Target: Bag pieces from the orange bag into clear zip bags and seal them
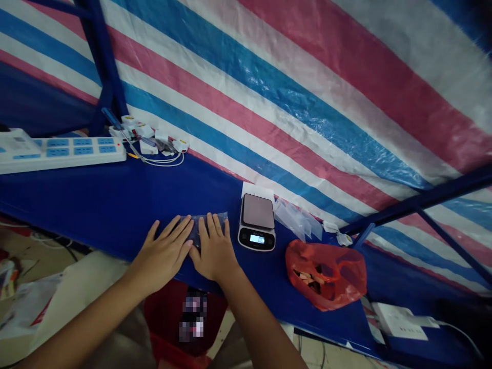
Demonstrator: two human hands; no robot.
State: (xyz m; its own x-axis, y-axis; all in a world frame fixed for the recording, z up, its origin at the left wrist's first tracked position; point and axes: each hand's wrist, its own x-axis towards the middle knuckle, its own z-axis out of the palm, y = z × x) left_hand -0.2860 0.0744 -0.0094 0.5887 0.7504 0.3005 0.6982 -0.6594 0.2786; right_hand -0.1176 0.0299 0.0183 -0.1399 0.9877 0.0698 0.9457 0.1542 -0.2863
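Observation:
A clear plastic bag [196, 227] lies flat on the blue table [161, 184], partly covered by both hands. My left hand [163, 256] rests palm down on the bag's left side, fingers stretched out. On its right side lies my right hand [213, 249], also flat with the fingers spread; the two hands nearly meet at the thumbs. To the right of them stands a small digital scale [258, 212] with a lit display and a bare weighing plate. Whatever is under the palms is hidden.
Clear plastic bags [298, 220] lie behind the scale, and a red plastic bag [326, 277] with small brownish pieces sits to the right. A long power strip [73, 152], a screwdriver [111, 118] and cables [165, 161] are at the back left. Another white power strip [402, 320] lies right.

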